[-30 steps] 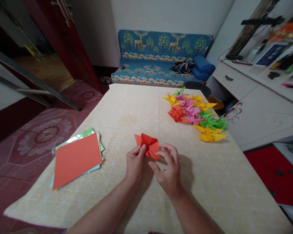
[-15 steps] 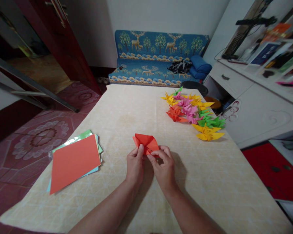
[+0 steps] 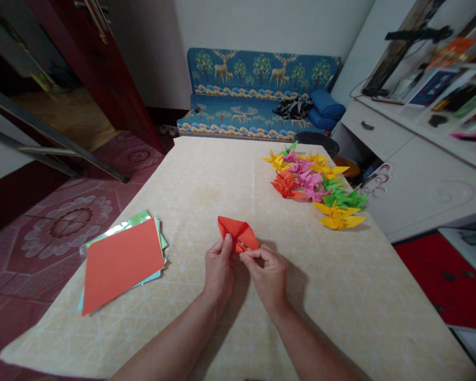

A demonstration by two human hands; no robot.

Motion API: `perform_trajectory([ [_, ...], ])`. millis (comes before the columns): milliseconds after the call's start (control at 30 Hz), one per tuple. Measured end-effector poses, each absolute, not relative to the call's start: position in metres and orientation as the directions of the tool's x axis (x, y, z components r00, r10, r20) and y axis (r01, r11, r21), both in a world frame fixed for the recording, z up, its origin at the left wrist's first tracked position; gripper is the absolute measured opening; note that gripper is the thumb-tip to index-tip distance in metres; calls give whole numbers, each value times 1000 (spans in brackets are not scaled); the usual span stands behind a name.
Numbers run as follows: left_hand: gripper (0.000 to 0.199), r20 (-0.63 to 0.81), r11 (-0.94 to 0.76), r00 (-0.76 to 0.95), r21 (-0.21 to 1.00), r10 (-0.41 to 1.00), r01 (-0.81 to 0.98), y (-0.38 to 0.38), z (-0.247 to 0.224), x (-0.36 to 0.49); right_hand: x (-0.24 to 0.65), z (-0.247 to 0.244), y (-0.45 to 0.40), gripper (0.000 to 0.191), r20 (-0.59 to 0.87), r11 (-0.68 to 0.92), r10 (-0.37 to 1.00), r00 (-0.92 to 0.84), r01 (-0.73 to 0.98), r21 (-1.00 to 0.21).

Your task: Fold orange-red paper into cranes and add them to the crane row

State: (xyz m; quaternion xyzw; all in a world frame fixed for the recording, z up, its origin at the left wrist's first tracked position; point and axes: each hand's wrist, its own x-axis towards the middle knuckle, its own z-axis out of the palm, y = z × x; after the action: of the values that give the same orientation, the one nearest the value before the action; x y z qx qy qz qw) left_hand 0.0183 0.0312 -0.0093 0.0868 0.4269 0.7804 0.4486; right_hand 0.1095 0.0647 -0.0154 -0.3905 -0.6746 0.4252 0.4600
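Between my two hands is a partly folded piece of red origami paper (image 3: 240, 232), held just above the middle of the table. My left hand (image 3: 219, 264) grips its left side, with the thumb pressed on top of the folds. At the lower right corner, my right hand (image 3: 268, 272) pinches the paper between thumb and fingers. The far edge stands up in a curved flap, and small creases show near the thumbs. The undersides of the fingers are hidden by the paper.
A stack of coloured paper sheets (image 3: 122, 264), red on top, lies to the left. Folded paper cranes (image 3: 309, 180) in yellow, pink, red and green are clustered at the far right of the cloth-covered table (image 3: 206, 174). Beyond stands a blue sofa (image 3: 257, 90); a white cabinet (image 3: 424, 180) is at right.
The far flap of the red paper has changed shape, its right corner now lower and more curved. My right hand has shifted slightly, with its fingers drawn closer to the paper's lower edge.
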Motion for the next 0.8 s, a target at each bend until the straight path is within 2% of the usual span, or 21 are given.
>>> perform_trajectory([
  [133, 34, -265, -220, -590, 751, 763, -622, 31, -10, 18, 109, -22, 62, 9, 199, 219, 950, -241, 56, -974],
  [367, 32, -279, -213, -606, 762, 745, -612, 30, -10, 18, 105, -18, 60, 21, 62, 28, 959, -277, -126, -992],
  [500, 32, -292, -178, -595, 777, 749, -604, 31, -11, 15, 107, -10, 56, 22, -12, -49, 948, -318, -107, -993],
  [567, 32, -274, -158, -588, 801, 761, -577, 31, -13, 12, 113, -9, 56, 21, -30, -61, 942, -335, -83, -995],
  [667, 32, -263, -102, -545, 830, 796, -549, 31, -16, 7, 124, -10, 65, 20, 45, 14, 964, -262, -122, -992],
  [800, 33, -296, 40, -379, 830, 877, -556, 28, -16, 1, 136, -14, 82, 23, 58, 33, 971, -232, -114, -993],
])
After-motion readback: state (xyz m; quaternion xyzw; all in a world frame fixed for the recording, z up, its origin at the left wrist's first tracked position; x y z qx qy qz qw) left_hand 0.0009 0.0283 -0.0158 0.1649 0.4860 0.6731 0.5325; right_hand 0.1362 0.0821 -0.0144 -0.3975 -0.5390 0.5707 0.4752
